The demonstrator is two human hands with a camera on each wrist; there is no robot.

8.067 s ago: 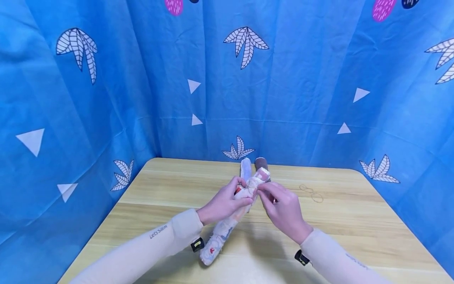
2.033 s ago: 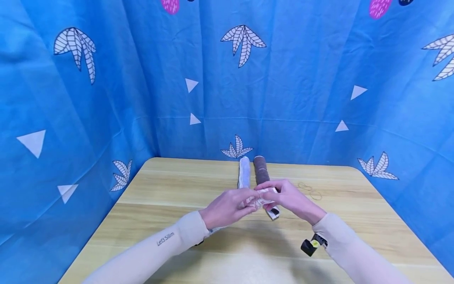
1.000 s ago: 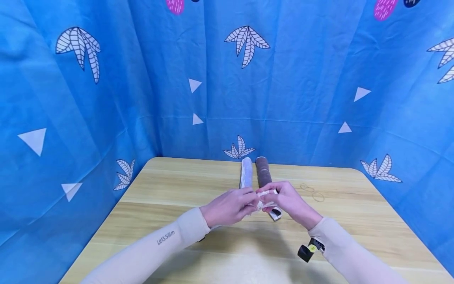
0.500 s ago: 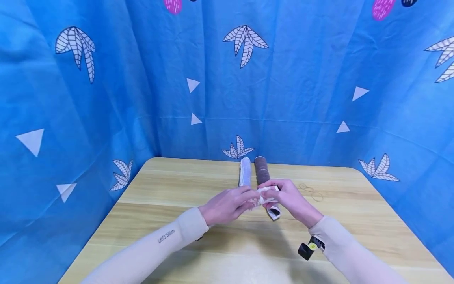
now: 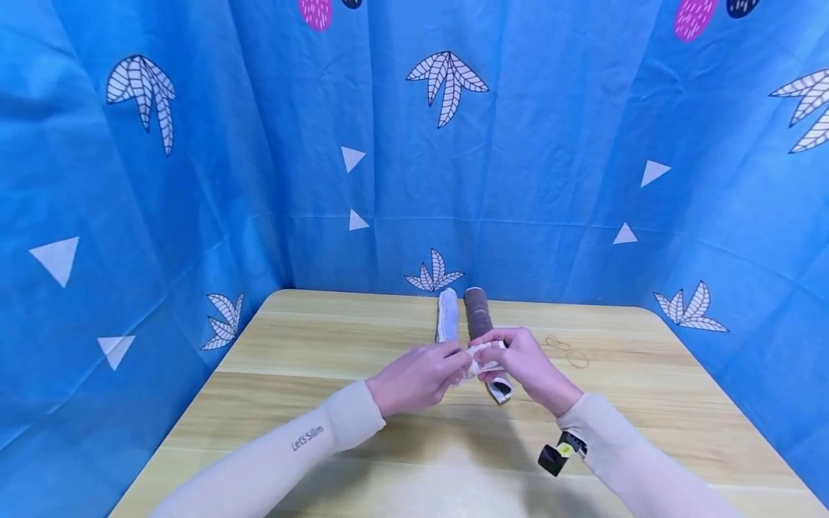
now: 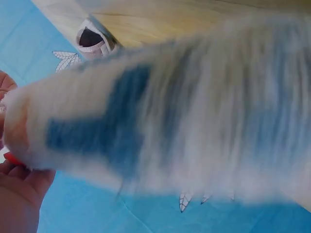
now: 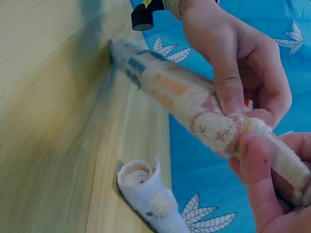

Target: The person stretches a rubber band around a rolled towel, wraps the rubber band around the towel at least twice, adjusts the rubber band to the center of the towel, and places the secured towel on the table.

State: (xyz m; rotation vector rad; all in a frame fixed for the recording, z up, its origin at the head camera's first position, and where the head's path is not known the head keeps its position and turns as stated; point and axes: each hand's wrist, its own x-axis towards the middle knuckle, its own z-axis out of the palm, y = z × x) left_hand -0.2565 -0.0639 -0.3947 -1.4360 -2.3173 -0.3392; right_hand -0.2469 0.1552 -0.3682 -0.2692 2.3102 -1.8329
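A patterned rolled towel [image 7: 180, 92] is held between both hands, pale with blue, orange and pink patches. My left hand [image 5: 417, 374] grips it near its narrowed end, thumb pressing on the cloth in the right wrist view. My right hand [image 5: 527, 367] pinches the bunched white end [image 5: 484, 358] between thumb and fingers. A thin yellowish band [image 7: 246, 123] shows at the squeezed part between the hands; how far round it goes is hidden. Beneath the left forearm, most of the towel is out of sight in the head view; it fills the left wrist view, blurred.
Behind the hands, a lavender rolled towel [image 5: 447, 316] and a brown rolled towel [image 5: 478, 316] lie on the wooden table [image 5: 311, 345]. Loose rubber bands [image 5: 567, 352] lie to the right. A blue patterned curtain [image 5: 550, 144] encloses the table's back and sides.
Since eight seconds ago the hands have turned the towel, and the left hand has come over its top. Over the last two seconds both hands stay nearly in place; the left fingers shift slightly.
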